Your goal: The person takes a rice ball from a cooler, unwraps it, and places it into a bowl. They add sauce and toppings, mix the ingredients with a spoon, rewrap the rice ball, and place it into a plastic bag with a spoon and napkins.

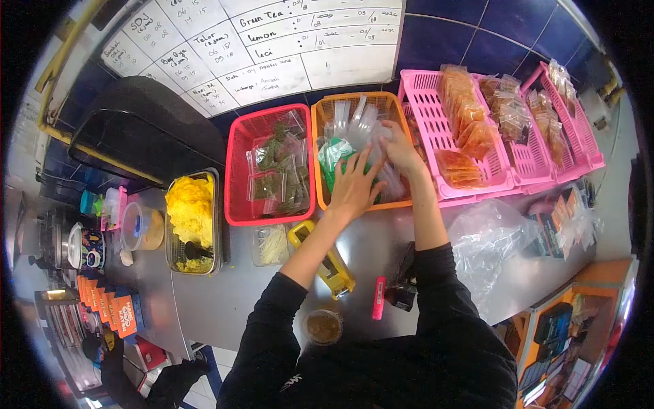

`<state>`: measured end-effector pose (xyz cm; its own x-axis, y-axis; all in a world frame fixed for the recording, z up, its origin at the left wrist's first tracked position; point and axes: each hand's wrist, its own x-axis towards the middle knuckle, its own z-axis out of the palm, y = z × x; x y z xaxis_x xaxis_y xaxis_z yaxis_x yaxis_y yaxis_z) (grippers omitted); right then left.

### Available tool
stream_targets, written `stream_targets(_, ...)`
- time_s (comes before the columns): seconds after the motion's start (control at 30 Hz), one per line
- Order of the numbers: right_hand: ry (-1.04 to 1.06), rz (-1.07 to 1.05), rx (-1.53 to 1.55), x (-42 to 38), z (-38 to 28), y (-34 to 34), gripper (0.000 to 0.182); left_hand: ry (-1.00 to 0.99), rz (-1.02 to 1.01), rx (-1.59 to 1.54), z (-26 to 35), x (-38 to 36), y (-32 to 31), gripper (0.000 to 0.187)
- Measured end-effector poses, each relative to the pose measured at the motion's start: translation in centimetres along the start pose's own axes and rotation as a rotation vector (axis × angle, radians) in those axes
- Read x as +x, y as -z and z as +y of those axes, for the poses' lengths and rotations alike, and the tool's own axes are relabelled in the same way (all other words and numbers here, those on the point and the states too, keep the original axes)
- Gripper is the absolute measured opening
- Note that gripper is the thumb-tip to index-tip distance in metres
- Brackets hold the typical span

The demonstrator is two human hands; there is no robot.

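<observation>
Both of my hands are inside an orange plastic basket (317,160) of clear plastic bags (361,119). My left hand (351,183) lies with its fingers spread over a green and white plastic packet (332,155). Close beside it, my right hand (400,148) has its fingers bent around clear plastic at the basket's right side; its fingertips are partly hidden. Below my left forearm lies a long yellow tool (334,273), perhaps a tape dispenser. A pink marker-like stick (379,298) and a small dark object (400,296) rest near my right forearm.
A red basket (234,167) holds small bags of green leaves. Pink baskets (426,102) at right hold orange-filled packets (460,102). Yellow food fills a metal tray (216,225). A round lidded tub (323,327) sits near the front edge, and crumpled plastic (487,238) lies right.
</observation>
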<state>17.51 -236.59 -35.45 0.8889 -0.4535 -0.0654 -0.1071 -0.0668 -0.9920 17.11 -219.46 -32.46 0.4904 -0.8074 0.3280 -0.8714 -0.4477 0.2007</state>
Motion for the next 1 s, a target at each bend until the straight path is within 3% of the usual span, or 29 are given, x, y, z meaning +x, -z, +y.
stream_targets(0.1, 0.488, 0.248, -0.503, -1.4, -3.3, 0.5, 0.036, -0.027, 0.029, -0.023, 0.0, -0.1, -0.1, 0.057)
stream_targets(0.2, 0.530, 0.428, -0.520, -6.9, -13.5, 0.9, 0.031, -0.114, 0.256, -0.318, 0.1, -0.6, 1.3, 0.060)
stream_targets(0.3, 0.464, 0.587, -0.409, -11.4, -18.8, 1.8, 0.023, -0.202, 0.648, -0.664, 1.1, -2.3, 2.3, 0.062)
stream_targets(0.4, 0.329, 0.323, 0.194, -14.9, -18.6, 2.2, 0.010, 0.121, 0.566, -0.828, 5.0, -6.5, 6.6, 0.061)
stream_targets(0.43, 0.308, 0.286, 0.171, -16.0, -17.7, 2.2, 0.009, 0.241, 0.505, -0.882, 6.1, -7.9, 7.8, 0.060)
stream_targets(0.53, 0.199, 0.231, 0.163, -20.8, -14.7, 1.1, 0.011, 0.509, 0.097, -2.274, 7.6, -11.6, 9.5, 0.054)
stream_targets(0.63, 0.177, 0.350, 0.113, -26.6, -12.4, -1.8, 0.013, 0.509, -0.065, -2.423, 11.0, -14.2, 12.7, 0.046)
stream_targets(0.67, 0.202, 0.391, 0.099, -28.4, -11.8, -2.7, 0.012, 0.618, -0.102, -2.224, 11.9, -14.9, 13.3, 0.045)
stream_targets(0.77, 0.312, 0.464, -0.108, -33.5, -10.5, -4.4, 0.011, 0.664, -0.134, -1.903, 13.7, -18.0, 12.3, 0.043)
stream_targets(0.8, 0.277, 0.466, 0.003, -35.1, -11.0, -4.9, 0.010, 0.720, -0.195, -1.987, 14.2, -19.1, 12.5, 0.036)
stream_targets(0.9, 0.178, 0.454, 0.112, -38.7, -8.4, -3.4, 0.010, 0.636, -0.193, -1.840, 15.7, -23.0, 11.2, 0.022)
stream_targets(1.0, -0.002, 0.456, -0.176, -43.1, -6.8, -1.9, 0.015, 0.512, -0.185, -1.594, 17.3, -25.8, 10.6, 0.014)
